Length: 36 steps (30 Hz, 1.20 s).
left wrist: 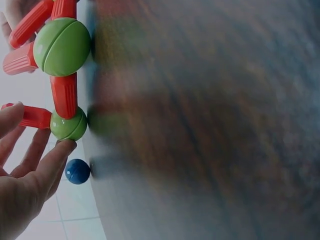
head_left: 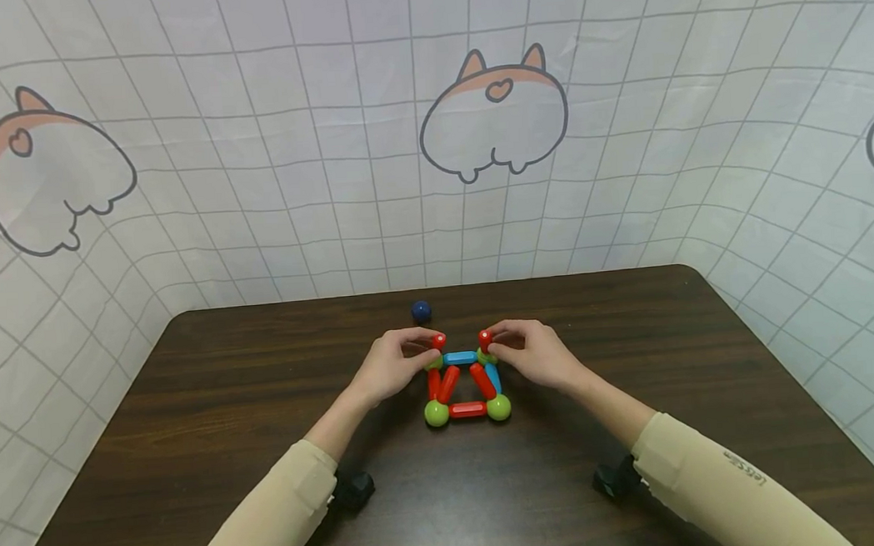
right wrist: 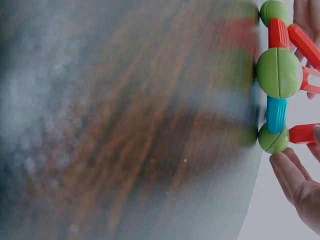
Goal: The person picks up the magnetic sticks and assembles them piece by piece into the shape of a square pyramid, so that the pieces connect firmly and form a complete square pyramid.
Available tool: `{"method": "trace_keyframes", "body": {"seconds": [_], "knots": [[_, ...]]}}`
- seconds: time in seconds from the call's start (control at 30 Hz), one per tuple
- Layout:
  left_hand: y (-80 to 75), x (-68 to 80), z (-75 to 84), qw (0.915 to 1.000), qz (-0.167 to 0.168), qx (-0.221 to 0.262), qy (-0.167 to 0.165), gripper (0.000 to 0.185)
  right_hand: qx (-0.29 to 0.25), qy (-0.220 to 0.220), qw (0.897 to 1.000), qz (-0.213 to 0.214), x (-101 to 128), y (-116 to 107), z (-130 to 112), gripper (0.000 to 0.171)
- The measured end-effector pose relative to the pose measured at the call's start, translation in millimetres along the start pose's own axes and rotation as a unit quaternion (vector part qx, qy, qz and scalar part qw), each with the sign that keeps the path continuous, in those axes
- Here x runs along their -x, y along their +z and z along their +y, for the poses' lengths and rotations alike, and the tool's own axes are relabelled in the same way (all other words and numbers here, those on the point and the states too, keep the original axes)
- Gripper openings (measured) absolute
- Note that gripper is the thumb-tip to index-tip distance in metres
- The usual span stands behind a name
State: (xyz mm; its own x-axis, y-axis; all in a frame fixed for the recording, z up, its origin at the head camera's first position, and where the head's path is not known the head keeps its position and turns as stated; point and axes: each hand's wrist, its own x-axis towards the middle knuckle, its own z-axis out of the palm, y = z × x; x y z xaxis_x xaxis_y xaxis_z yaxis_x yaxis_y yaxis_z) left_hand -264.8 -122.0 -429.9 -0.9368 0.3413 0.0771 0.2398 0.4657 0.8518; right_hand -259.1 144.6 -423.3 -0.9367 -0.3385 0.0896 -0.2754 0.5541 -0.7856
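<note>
A frame of magnetic rods and green balls sits on the table in the head view. Two green balls, one at front left and one at front right, are joined by a red rod. A blue rod spans the back. Red rods rise from the corners. My left hand pinches the back-left upright red rod, with a finger at the green ball below. On the other side, my right hand holds the back-right red rod by thumb and fingers, fingertips at its green ball.
Just behind the frame lies a dark blue ball, near the far edge of the dark wooden table. A white grid-patterned curtain hangs behind and around the table. Black wrist devices sit under both sleeves.
</note>
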Motion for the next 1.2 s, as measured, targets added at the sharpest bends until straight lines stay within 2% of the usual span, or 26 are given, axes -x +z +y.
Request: {"method": "trace_keyframes", "body": {"seconds": [0.33,0.6,1.2], "knots": [[0.7,0.8,0.7,0.9997,-0.013,-0.018,0.012,0.028,0.004,-0.017,1.0,-0.014,-1.0,0.8,2.8,0.025],[3.8,2.4,5.2,0.9986,0.01,-0.041,0.032,0.03,0.005,-0.021,1.0,-0.009,0.1,1.5,1.6,0.025],[4.9,0.5,6.6,0.9995,0.012,-0.014,0.027,0.025,-0.018,-0.047,0.999,0.001,0.8,2.9,0.0,0.023]]}}
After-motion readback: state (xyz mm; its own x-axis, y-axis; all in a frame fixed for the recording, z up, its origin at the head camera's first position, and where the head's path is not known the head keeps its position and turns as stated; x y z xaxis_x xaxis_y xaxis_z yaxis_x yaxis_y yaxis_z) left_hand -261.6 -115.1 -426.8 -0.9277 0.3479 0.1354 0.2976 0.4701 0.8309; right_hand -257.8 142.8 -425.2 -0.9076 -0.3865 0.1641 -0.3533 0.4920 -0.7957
